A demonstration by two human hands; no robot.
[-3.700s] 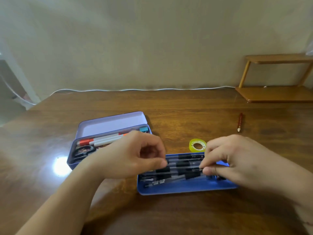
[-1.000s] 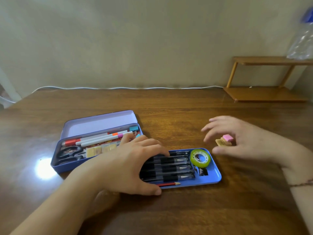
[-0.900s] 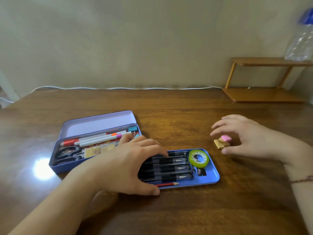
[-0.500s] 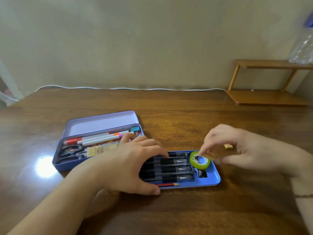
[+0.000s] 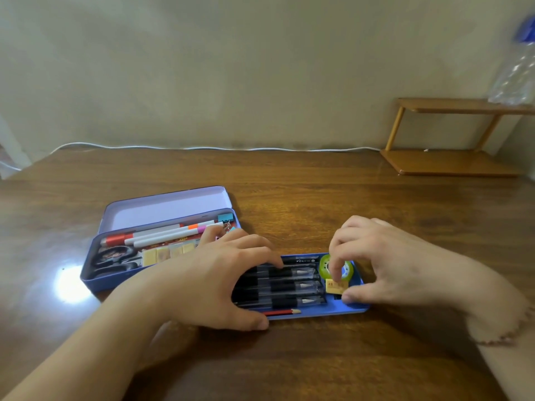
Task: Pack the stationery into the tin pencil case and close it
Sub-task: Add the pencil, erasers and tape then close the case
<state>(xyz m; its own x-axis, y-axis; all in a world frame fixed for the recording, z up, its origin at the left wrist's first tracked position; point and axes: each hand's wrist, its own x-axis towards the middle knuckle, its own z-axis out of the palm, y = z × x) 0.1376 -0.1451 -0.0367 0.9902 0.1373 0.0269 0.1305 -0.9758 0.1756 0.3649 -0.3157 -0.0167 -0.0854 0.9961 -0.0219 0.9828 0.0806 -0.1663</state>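
Yellow eraser (image 5: 335,286) pinched between my right hand (image 5: 385,261) fingers (image 5: 333,266) and thumb, touching down in the blue tray (image 5: 351,309), right end, just in front of the green tape roll (image 5: 325,267). My left hand (image 5: 214,282) is nearer the tray's left half, fingers spread flat over the black pens (image 5: 289,287), steadying them. Pens and red pencil (image 5: 282,312) lie lengthwise along the tray. Behind-left of the tray sits the tin pencil case (image 5: 95,282) with lid (image 5: 165,206) open: markers (image 5: 156,237), scissors (image 5: 113,260), yellow sticky pieces (image 5: 166,253), binder clip (image 5: 225,217) inside. I judge the tray must next go back-left into the case, long axes roughly matching. All on the table (image 5: 318,198).
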